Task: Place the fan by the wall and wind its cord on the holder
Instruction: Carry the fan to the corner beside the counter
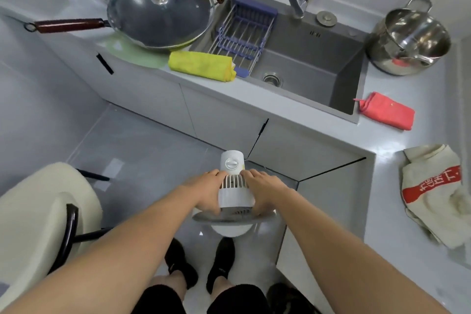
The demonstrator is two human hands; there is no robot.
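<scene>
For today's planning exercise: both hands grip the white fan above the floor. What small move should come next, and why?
Probably carry it toward a wall and set it down. The left hand and right hand clasp the fan from both sides, held in the air above the floor, and no cord is visible to wind.

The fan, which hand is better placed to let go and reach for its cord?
Neither clearly: the left hand and right hand grip opposite sides of the fan alike, above the floor, and no cord is visible.
</scene>
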